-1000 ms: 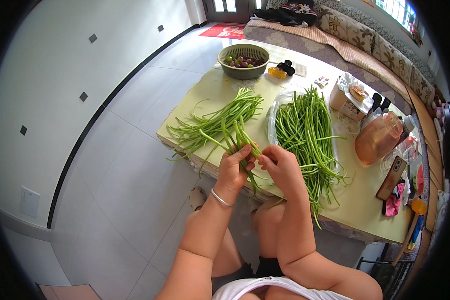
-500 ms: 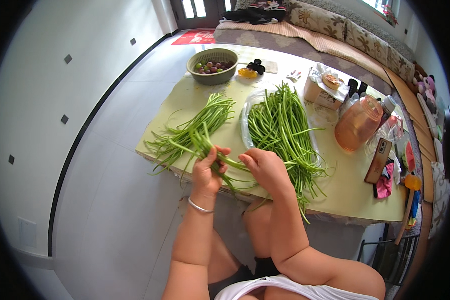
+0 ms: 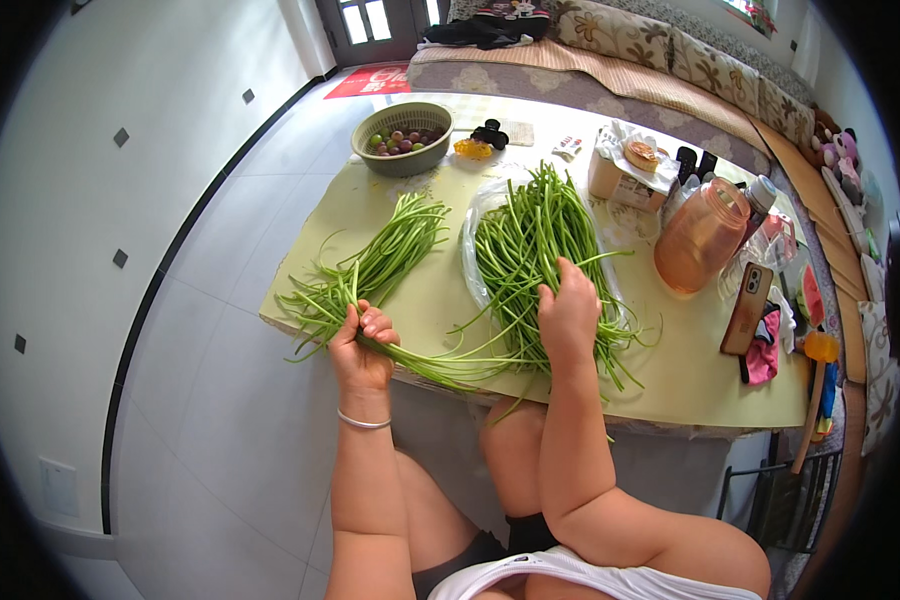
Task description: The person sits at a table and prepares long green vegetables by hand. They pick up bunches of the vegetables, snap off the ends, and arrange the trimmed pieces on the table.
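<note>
My left hand (image 3: 364, 340) is closed around a bunch of long green vegetable stems (image 3: 425, 364), whose ends trail right along the table's near edge. Just beyond that hand lies a loose pile of similar stems (image 3: 400, 243). At the right, a larger heap of stems (image 3: 530, 235) rests on a clear plastic bag (image 3: 473, 262). My right hand (image 3: 570, 308) is over this heap, thumb and fingers curled onto stems in it. The fingertips are partly hidden among the greens.
On the yellow-covered table (image 3: 315, 235) stand a green colander of grapes (image 3: 402, 140), a tissue box (image 3: 630, 175) and a pinkish jug (image 3: 700, 235). A phone (image 3: 747, 310) leans at the right beside pink cloth (image 3: 762, 350). A sofa (image 3: 610, 75) runs along the back.
My right hand has moved away from the left-hand bunch, up and right onto the large heap. My left hand has shifted left, still holding its stems. The whole view has shifted slightly.
</note>
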`<state>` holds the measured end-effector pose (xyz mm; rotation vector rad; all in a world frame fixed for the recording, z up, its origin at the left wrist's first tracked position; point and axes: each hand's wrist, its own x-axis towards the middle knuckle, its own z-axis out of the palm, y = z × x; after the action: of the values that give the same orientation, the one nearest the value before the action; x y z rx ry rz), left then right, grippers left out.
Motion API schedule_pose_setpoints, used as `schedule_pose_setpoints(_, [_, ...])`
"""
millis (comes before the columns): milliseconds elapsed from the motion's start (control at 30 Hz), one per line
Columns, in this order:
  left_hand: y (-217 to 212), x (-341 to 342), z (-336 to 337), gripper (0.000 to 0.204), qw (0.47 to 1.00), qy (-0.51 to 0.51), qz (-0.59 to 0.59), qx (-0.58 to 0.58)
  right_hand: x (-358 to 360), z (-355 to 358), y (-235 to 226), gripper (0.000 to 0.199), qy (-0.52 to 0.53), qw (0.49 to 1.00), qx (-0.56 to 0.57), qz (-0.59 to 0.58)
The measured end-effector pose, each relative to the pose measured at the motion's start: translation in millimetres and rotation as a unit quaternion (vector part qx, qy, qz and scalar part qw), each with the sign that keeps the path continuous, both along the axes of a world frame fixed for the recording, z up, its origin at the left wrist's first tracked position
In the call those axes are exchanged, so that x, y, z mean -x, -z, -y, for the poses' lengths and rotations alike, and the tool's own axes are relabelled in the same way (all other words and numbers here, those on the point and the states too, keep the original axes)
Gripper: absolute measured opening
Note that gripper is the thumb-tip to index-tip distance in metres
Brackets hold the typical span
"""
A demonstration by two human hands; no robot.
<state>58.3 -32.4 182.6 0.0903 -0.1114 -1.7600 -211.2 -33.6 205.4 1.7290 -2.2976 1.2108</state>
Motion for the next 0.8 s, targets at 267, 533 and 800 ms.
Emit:
schedule_pose_setpoints(267, [-5,17,-4,0.031,0.996,0.047,0.076,-0.004,0,-1,-10,0.025,0.027,0.997,-0.056,0.045])
schedule_pose_setpoints(533, [-8,51,-7,0.018,0.976,0.07,0.208,0.011,-5,-3,-21,0.015,-0.05,0.982,0.094,0.159])
schedule_pose_setpoints(800, [-2,58,-3,0.023,0.976,0.035,0.216,0.005,-41,-21,-51,0.016,-0.222,0.953,0.125,0.165])
